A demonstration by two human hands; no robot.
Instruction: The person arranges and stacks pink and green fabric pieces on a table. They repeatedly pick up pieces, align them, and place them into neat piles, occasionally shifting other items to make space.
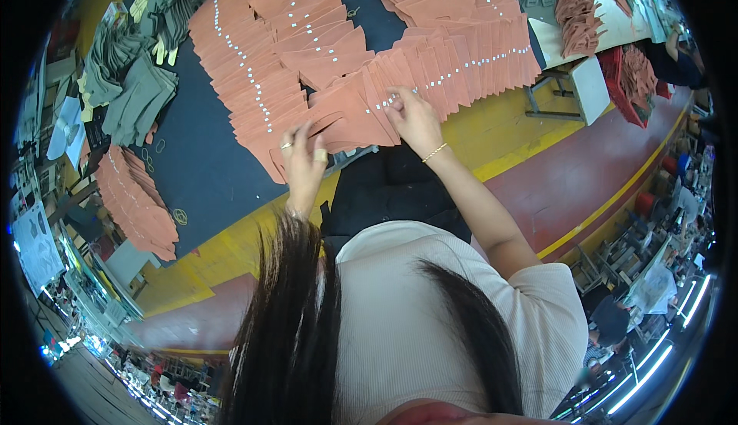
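Many flat terracotta-coloured cut pieces [261, 63] with small white tags lie fanned in overlapping rows on a dark blue table [192, 156]. My left hand [304, 160], with rings on it, presses on the near edge of one fan, fingers spread. My right hand [415, 117], a thin gold bracelet at the wrist, pinches the edge of a terracotta piece [361, 113] in the fan in front of me. Long dark hair and a pale top fill the lower picture.
Grey-green cut pieces [134, 90] are heaped at the table's far left. Another stack of terracotta pieces [138, 206] sits at the left near edge. A white table [584, 10] with more pieces stands right, another person [676, 60] beside it. Yellow and red floor below.
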